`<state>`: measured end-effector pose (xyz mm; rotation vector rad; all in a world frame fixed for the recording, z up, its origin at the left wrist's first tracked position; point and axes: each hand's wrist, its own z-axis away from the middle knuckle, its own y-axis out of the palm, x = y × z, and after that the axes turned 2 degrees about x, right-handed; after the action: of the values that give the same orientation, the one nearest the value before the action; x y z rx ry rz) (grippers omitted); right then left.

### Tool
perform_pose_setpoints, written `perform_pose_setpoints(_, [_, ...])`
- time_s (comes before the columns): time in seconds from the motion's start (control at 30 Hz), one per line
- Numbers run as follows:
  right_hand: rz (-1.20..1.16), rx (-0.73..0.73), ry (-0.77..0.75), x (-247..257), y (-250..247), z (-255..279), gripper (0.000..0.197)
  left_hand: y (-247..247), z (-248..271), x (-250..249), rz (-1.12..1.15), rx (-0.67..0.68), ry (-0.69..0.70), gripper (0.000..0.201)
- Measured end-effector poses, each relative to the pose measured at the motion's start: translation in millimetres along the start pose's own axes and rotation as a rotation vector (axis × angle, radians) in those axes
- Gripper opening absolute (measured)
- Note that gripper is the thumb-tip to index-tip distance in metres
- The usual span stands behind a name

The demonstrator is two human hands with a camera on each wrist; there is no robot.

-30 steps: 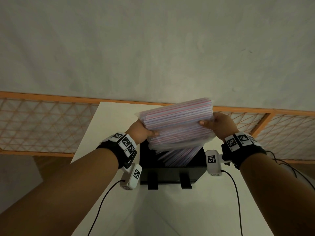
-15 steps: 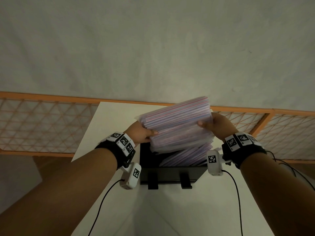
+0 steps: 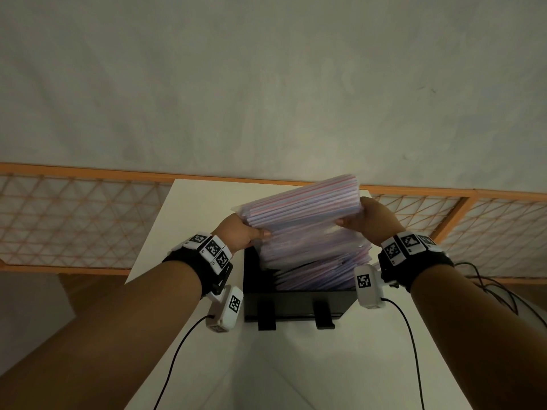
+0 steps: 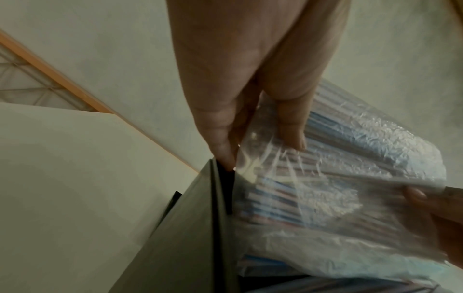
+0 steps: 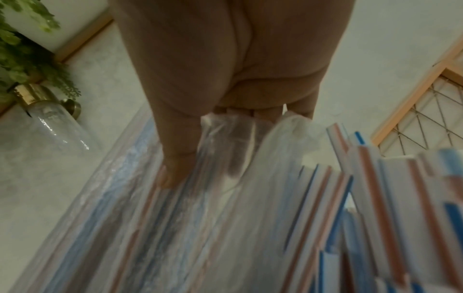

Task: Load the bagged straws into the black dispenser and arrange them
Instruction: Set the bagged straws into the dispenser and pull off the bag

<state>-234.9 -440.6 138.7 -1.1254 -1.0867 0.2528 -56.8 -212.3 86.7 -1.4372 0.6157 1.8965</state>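
In the head view, the left hand [image 3: 236,236] and the right hand [image 3: 365,220] hold a clear bag of straws [image 3: 299,207] by its 2 ends, thumbs on the near face and fingers behind, tilted so the 3 o'clock end sits higher, directly above the black dispenser [image 3: 296,303] on the white tabletop [image 3: 296,365]. Loose red and blue striped straws [image 3: 322,273] already lie in the dispenser at a slant, piling toward its 3 o'clock wall. In the left wrist view, the left hand's grip is closed on the crinkled plastic at the bag's end, thumb on the film and fingers behind it, with the dispenser's wall at 6 o'clock below. In the right wrist view, the right hand's grip pinches bunched film at the other end, while free straw ends at 3 o'clock stick up unevenly; a glass bottle [image 5: 50,123] with greenery stands at 9 o'clock. The likely trouble is spillage: the pile looks crooked and high on 1 side, so more straws may ride over the wall onto the tabletop. The thin film could also slip through either pinch and drop the bag in.
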Motion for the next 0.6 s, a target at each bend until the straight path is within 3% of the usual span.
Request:
perform_pose_setpoints(0.13, [-0.175,0.003,-0.024,1.2,0.0,4.0,0.070,-5.6,-6.0,5.7,-0.063,-0.018,-0.020,0.085])
perform_pose_setpoints(0.3, [-0.128,-0.031,-0.035,-3.8,-0.4,3.6,0.056,3.5,13.7,-12.0,-0.023,0.103,-0.047,0.054])
perform_pose_setpoints(0.43, [-0.147,-0.066,-0.050,0.7,-2.5,7.0,0.043,4.0,12.4,-11.3,0.016,0.087,-0.013,0.051])
perform_pose_setpoints(0.5, [-0.172,-0.078,-0.048,4.8,-3.9,8.3,0.045,2.2,11.2,-11.1,0.027,0.066,-0.012,0.052])
perform_pose_setpoints(0.6, [-0.182,-0.058,-0.059,11.1,-6.4,11.0,0.064,-0.4,8.3,-10.3,0.031,0.060,0.006,0.055])
